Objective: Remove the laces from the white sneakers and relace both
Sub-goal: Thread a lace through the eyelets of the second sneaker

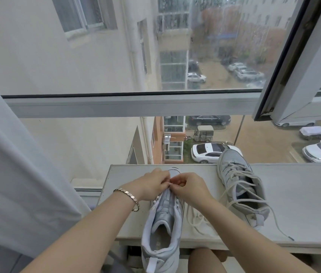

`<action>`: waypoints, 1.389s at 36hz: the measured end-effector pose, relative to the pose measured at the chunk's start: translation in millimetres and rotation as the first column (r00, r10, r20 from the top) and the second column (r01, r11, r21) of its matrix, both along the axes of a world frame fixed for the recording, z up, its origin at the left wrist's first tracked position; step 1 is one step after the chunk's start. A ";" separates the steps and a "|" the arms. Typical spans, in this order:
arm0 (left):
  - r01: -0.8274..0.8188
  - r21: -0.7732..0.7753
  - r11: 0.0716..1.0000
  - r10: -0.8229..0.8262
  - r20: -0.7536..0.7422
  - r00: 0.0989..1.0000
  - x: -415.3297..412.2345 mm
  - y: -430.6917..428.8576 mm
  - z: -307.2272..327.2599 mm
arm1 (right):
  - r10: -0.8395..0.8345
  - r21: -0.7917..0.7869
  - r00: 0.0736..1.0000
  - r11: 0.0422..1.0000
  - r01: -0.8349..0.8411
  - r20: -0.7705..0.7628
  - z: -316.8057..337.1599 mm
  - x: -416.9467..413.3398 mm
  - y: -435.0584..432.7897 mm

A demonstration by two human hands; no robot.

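Note:
A white high-top sneaker (162,229) lies on the grey sill (297,203) with its heel toward me and its eyelets bare. My left hand (151,184) and my right hand (187,187) meet over its toe end, both pinching at the lowest eyelets; a thin bit of lace shows between the fingers. A loose white lace (197,217) trails on the sill under my right wrist. The second white sneaker (240,186) lies to the right, still laced, its lace ends loose.
The sill's front edge runs just above my knee (205,261). A pale curtain (13,174) hangs at the left. The window glass stands right behind the sill, and an open sash (293,75) leans in at the upper right.

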State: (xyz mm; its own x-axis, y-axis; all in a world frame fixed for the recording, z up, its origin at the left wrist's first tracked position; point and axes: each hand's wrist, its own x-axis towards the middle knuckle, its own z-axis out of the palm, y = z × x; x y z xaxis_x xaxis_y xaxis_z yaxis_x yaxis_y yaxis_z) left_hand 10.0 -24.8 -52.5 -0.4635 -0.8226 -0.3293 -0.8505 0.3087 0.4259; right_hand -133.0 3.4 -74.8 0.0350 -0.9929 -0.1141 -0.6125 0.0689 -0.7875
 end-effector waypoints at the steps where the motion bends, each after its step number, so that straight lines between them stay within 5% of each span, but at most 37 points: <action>1: 0.024 -0.011 1.000 -0.024 0.028 0.999 0.5 0.0 0.3 | 0.005 -0.004 1.000 1.000 -0.005 -0.015 -0.1 1.5 0.2; 4: 0.058 -0.034 0.998 -0.057 0.018 0.998 1.7 -0.9 0.5 | -0.001 -0.024 0.999 1.000 0.000 -0.040 -0.7 5.2 -0.2; 8: -0.020 -0.050 0.999 0.010 -0.190 0.982 10.4 1.2 -4.2 | -0.011 -0.022 1.000 1.000 0.011 -0.007 -1.6 3.3 -1.9; 11: -0.263 0.111 0.958 0.282 -0.501 0.818 24.6 6.7 -9.1 | -0.006 -0.027 1.000 1.000 0.005 -0.017 -2.2 1.9 -2.2; 13: -0.409 0.257 0.876 0.461 -0.700 0.546 38.4 7.7 -8.3 | -0.003 -0.034 0.999 0.999 0.002 -0.031 -2.2 1.7 -1.8; 15: -0.450 0.464 0.763 0.564 -0.818 0.112 54.3 5.8 1.8 | 0.002 -0.036 0.999 0.999 -0.003 -0.050 -1.5 2.5 -0.8; 18: -0.320 0.745 0.585 0.536 -0.651 -0.537 85.4 -0.5 27.7 | 0.010 -0.038 0.996 0.999 -0.014 -0.083 0.0 4.0 -0.1; 19: -0.287 0.785 0.549 0.465 -0.572 -0.676 98.4 -2.2 35.6 | 0.012 -0.039 0.996 0.999 -0.015 -0.091 0.4 4.2 0.3; 21: -0.325 0.812 0.485 0.325 -0.513 -0.795 125.4 -2.7 50.1 | 0.013 -0.044 0.995 0.999 -0.017 -0.097 0.6 4.0 0.9; 24: -0.619 0.716 0.322 0.299 -0.697 -0.651 149.6 3.4 51.2 | 0.029 -0.055 0.993 0.998 -0.036 -0.117 0.1 5.0 1.8; 26: -0.859 0.419 0.294 0.381 -0.876 -0.297 142.7 9.3 39.4 | 0.055 -0.058 0.986 0.996 -0.065 -0.154 1.4 7.1 0.5; 28: -0.899 0.038 0.436 0.452 -0.873 0.182 122.4 17.2 25.8 | 0.096 -0.037 0.982 0.994 -0.104 -0.164 6.0 8.3 -2.6; 29: -0.848 -0.069 0.526 0.453 -0.821 0.348 110.3 19.9 19.5 | 0.113 -0.016 0.984 0.993 -0.116 -0.140 9.9 7.6 -4.3; 31: -0.736 -0.126 0.666 0.429 -0.741 0.516 86.1 23.7 13.6 | 0.116 0.018 0.992 0.993 -0.115 -0.050 21.3 4.2 -8.1; 36: -0.474 -0.017 0.880 0.344 -0.665 0.663 27.4 28.1 27.4 | 0.106 -0.068 0.967 0.993 -0.093 0.230 73.6 -14.5 -10.2; 42: -0.108 -0.008 0.994 0.070 -0.716 0.694 -23.3 34.2 65.7 | 0.268 -0.188 0.937 0.955 -0.228 0.222 127.4 -34.1 3.3; 46: -0.184 -0.080 0.980 0.061 -0.755 0.653 -25.6 29.2 78.2 | 0.277 -0.242 0.961 0.932 -0.271 -0.009 135.2 -51.5 9.4; 50: -0.571 -0.153 0.806 0.303 -0.722 0.622 2.8 4.2 67.4 | 0.219 -0.190 0.973 0.954 -0.230 -0.079 128.4 -73.7 17.1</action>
